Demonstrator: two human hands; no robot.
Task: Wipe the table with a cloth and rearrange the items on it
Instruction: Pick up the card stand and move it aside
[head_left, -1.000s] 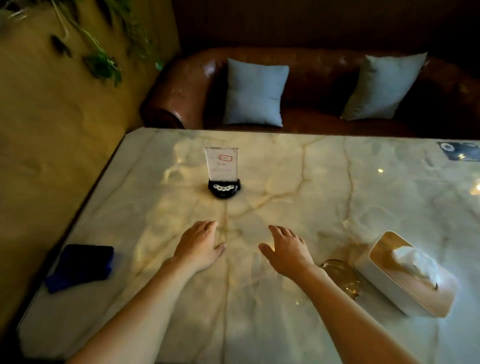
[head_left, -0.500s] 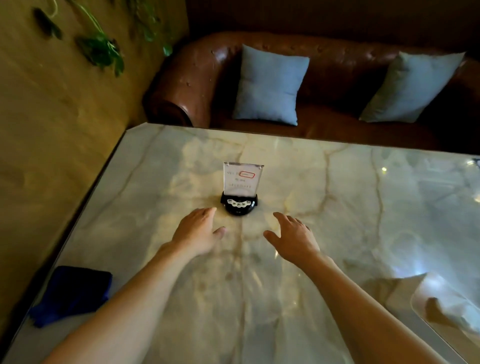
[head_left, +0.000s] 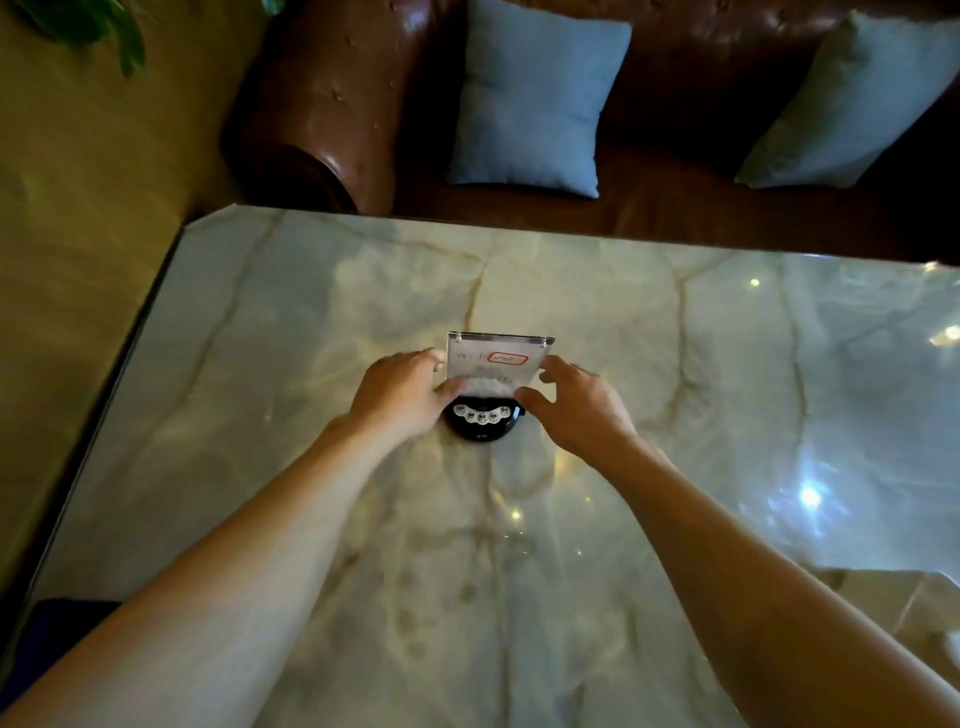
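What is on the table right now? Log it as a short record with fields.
surface: marble table
item: sign upright on a black base
left hand: at the sign's left edge, fingers touching it
right hand: at the sign's right edge, grip not clear
cloth: dark blue, near left corner, untouched
behind table: sofa with two cushions

Two bare forearms, no sleeves, left hand (head_left: 402, 397), right hand (head_left: 582, 410), no rings or watch visible
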